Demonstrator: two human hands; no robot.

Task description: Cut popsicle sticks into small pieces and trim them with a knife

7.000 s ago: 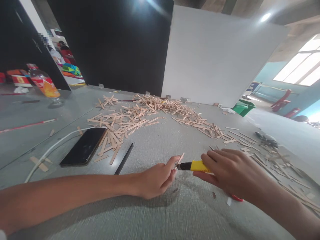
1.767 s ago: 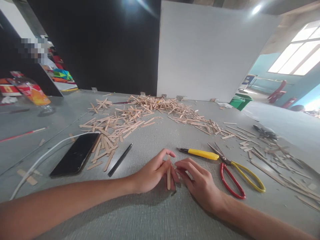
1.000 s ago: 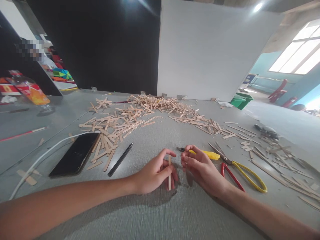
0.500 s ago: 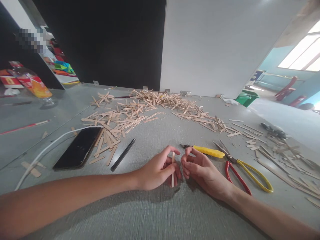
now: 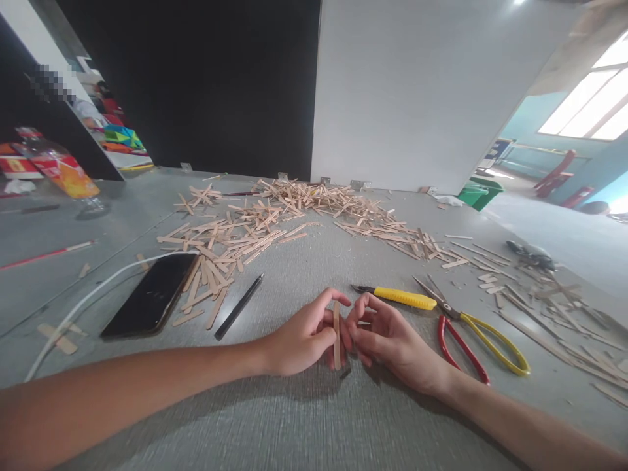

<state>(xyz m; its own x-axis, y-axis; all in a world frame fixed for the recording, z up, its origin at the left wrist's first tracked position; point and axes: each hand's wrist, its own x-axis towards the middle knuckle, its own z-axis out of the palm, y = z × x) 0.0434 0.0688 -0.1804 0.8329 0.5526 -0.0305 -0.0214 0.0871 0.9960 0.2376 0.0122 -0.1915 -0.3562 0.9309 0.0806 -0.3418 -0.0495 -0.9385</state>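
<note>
My left hand [image 5: 307, 337] is closed around a wooden craft stick [image 5: 336, 337], held nearly upright between thumb and fingers. Close against its fingertips is my right hand [image 5: 387, 337], its fingers curled toward the thumb; whatever they may pinch is hidden. Just beyond the right hand lies a yellow-handled cutter [image 5: 405, 298]. Scissors [image 5: 458, 315] with one red and one yellow handle rest to its right, blades spread. A black pen [image 5: 239, 307] lies on the table to the left of my left hand.
Loose craft sticks [image 5: 255, 226] are heaped across the back of the grey table [image 5: 304, 425]. At left are a phone [image 5: 150, 294] with a white cable [image 5: 73, 320] and a tilted drink bottle [image 5: 66, 170]. Split sticks [image 5: 554, 327] and a dark tool [image 5: 532, 254] lie at right.
The craft stick has turned in my left hand, now showing its broader face. My right fingers have moved closer, up to the left fingers. The whole view has shifted slightly.
</note>
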